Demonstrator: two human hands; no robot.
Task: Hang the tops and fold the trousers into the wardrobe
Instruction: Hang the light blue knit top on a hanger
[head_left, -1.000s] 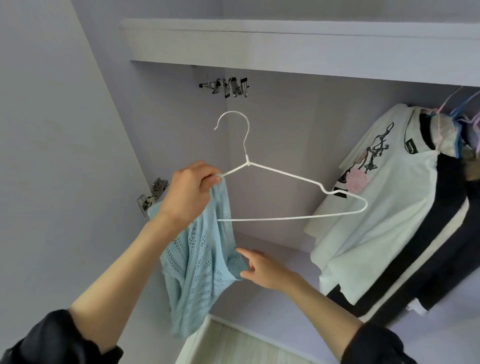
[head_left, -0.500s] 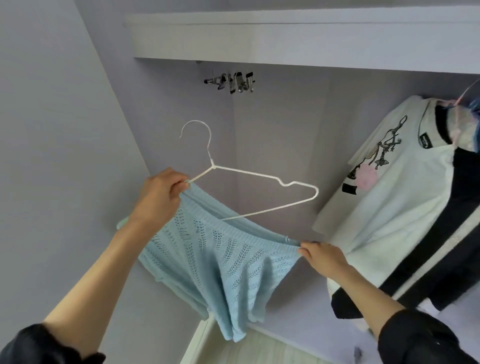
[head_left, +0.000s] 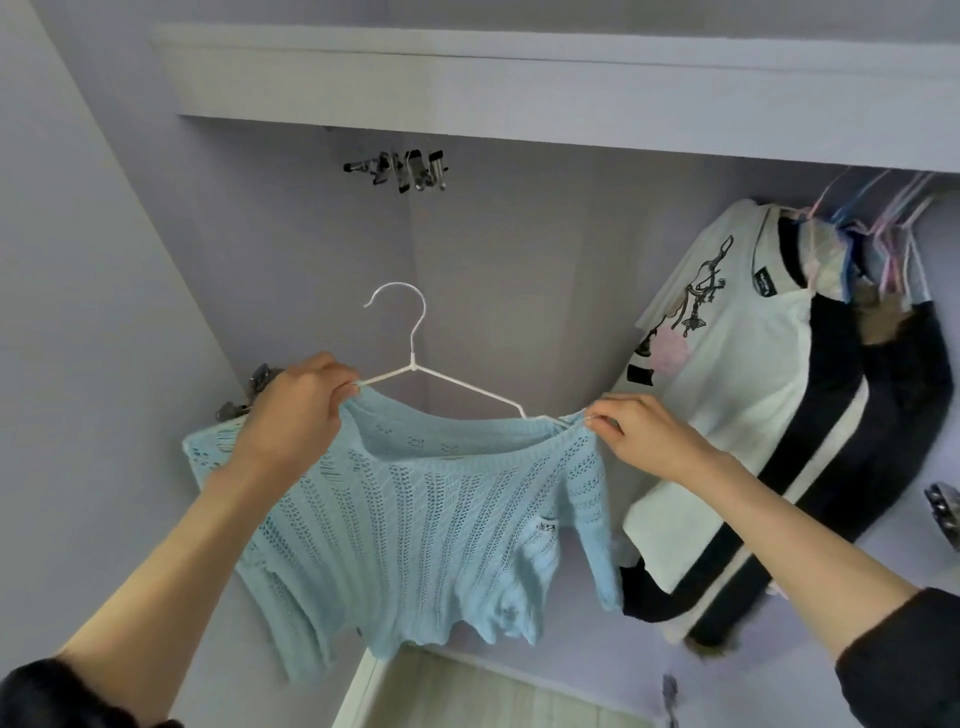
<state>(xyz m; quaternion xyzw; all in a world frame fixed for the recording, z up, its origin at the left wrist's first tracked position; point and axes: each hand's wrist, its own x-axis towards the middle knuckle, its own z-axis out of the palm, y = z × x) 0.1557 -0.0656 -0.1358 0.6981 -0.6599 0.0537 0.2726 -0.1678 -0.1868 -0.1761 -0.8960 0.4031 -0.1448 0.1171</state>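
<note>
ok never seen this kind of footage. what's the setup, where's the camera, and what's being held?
There is no robot here. A person wears one wide-angle camera on the head, so the single view looks forward and up into a wardrobe, with both arms reaching in from the bottom corners.

The left hand pinches one shoulder of a light blue knit top together with the left end of a white wire hanger. The right hand pinches the top's other shoulder at the hanger's right end. The top is spread across the hanger, whose hook is free and not yet on any rail.

To the right, a white printed T-shirt and a dark garment already hang on coloured hangers. Metal clips hang under the upper shelf.
</note>
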